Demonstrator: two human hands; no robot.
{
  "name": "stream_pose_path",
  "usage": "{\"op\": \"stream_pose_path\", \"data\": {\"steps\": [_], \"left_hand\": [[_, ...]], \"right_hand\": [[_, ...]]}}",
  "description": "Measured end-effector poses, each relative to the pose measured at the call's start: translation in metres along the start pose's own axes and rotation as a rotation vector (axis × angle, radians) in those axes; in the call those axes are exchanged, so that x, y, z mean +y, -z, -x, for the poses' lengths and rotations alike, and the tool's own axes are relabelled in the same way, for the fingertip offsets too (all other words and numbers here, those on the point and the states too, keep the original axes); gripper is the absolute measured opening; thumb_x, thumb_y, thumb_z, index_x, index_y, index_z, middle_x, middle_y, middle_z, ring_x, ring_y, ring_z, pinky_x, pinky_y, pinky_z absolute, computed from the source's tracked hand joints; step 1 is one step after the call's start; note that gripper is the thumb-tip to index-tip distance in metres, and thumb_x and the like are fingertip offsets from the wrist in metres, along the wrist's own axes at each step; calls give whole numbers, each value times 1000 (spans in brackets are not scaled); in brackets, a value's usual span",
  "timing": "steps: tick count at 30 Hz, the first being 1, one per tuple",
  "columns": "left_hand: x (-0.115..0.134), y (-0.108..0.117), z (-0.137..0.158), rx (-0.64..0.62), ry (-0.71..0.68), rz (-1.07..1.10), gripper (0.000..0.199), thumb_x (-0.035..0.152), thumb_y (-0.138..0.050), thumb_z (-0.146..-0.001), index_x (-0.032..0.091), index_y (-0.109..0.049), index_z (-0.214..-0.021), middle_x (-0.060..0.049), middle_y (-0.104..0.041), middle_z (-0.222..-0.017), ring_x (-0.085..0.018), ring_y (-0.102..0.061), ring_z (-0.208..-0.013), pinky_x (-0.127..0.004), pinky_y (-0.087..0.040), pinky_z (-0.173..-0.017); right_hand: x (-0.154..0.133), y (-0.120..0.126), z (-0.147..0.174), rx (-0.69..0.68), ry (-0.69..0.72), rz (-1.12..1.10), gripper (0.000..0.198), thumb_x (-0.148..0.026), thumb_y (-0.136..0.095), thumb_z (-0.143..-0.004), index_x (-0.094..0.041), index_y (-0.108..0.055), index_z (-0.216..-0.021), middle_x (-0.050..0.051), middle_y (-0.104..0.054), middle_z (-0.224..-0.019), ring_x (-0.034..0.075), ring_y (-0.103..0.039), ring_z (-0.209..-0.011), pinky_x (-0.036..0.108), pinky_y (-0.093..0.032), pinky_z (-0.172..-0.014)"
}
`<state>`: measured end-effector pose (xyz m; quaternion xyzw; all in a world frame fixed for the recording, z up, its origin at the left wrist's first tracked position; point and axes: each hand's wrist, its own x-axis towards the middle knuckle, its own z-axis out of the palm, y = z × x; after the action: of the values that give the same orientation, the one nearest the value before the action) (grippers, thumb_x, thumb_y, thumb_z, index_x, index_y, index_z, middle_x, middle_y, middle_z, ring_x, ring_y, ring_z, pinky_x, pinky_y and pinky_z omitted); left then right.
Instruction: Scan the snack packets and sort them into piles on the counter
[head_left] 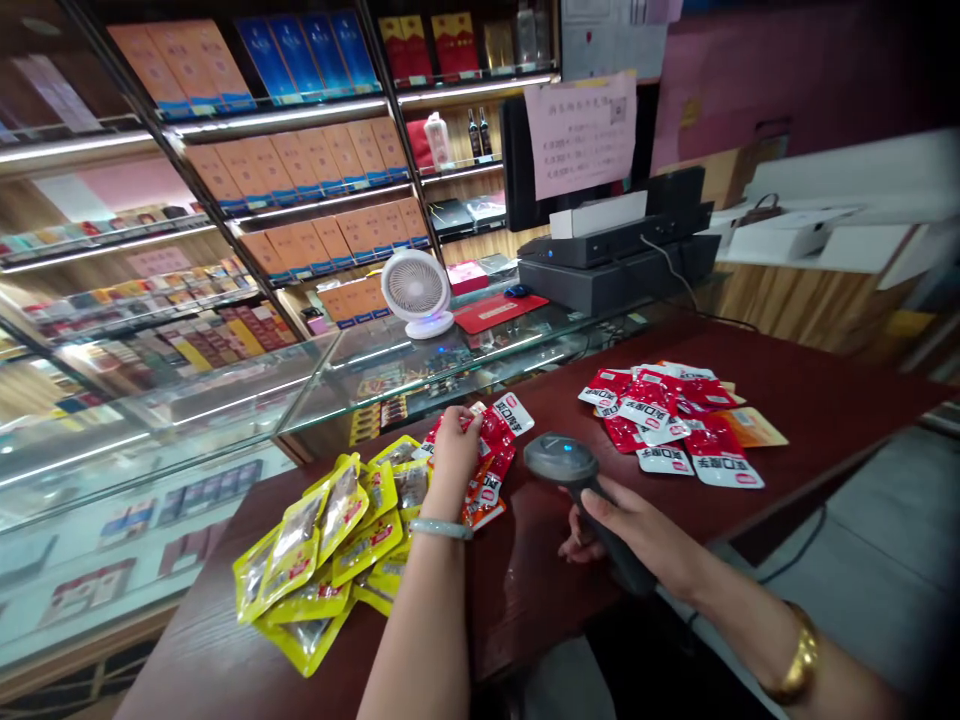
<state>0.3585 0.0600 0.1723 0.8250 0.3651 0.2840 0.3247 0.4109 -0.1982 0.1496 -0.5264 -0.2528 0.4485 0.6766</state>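
My left hand (455,448), with a pale bangle at its wrist, pinches a red-and-white snack packet (495,428) at the edge of a small pile of like packets. The fingertips are partly hidden behind the hand. Wrapped round the handle of a grey barcode scanner (562,460) is my right hand (626,525); a blue light shows on the scanner's head, which points toward the small pile. Left of my left hand lies a heap of yellow snack packets (322,560). Another heap of red-and-white packets (660,410) lies to the right, beyond the scanner.
The dark red table (810,380) adjoins a glass display counter (300,400). On the counter stand a white fan (417,285), a red mat (501,313) and a black till (615,270) with a monitor bearing a pink notice (581,135). Shelves of boxes (300,160) line the back.
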Motion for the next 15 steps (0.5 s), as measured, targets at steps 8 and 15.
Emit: {"op": "stream_pose_path", "data": {"steps": [8,15], "left_hand": [[12,-29,15,-197,39,512,23,43,-48,-88,21,-54,-95,4,-52,-73,-8,-47,-52,-20,-38,-47],[17,-33,20,-160,26,469,17,34,-51,-87,20,-60,-92,4,-50,-67,-8,-46,-53,-19,-37,-47]], "right_hand": [[2,-3,9,31,61,199,50,-69,-61,-83,-22,-47,-84,-10,-48,-60,5,-41,-39,18,-40,-36],[1,-2,7,33,47,226,46,-66,-59,-87,-22,-47,-86,-9,-48,-60,4,-41,-39,16,-36,-34]]}}
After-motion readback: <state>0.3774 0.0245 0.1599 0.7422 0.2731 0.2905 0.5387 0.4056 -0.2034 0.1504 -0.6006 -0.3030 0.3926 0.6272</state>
